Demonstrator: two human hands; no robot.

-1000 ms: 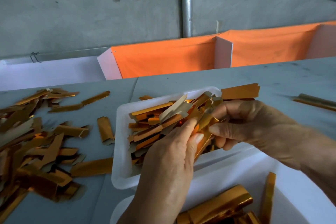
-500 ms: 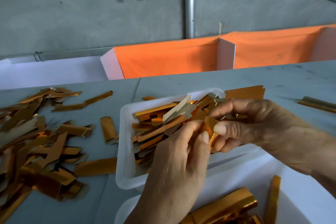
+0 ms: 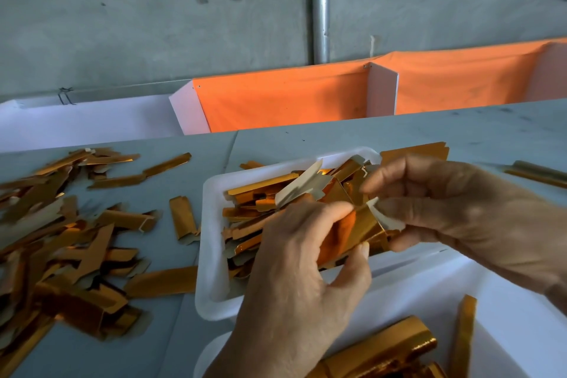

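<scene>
The left hand (image 3: 294, 270) and the right hand (image 3: 454, 218) meet above the near right corner of the white tray (image 3: 211, 255), and both grasp one gold card piece (image 3: 365, 227). The left forefinger and thumb pinch its left end. The right hand's curled fingers and thumb hold its right end, where a pale flap sticks out. The piece hangs just over the tray's heap of gold strips (image 3: 260, 193) (whether it touches them I cannot tell).

The tray's rounded rim is free along its left and far sides. A single gold strip (image 3: 182, 218) lies just beside the left edge. Further left, a loose pile of strips (image 3: 61, 239) spreads across the grey table (image 3: 337, 138) to the frame's border. Bare table lies behind the tray, up to the orange cloth bins (image 3: 276, 101) at the table's far edge.

A second white tray (image 3: 506, 301) sits under the wrists, close against the first, with folded gold pieces (image 3: 383, 347) in it. Another strip (image 3: 537, 173) lies on the table beyond the right hand, well apart from the trays.
</scene>
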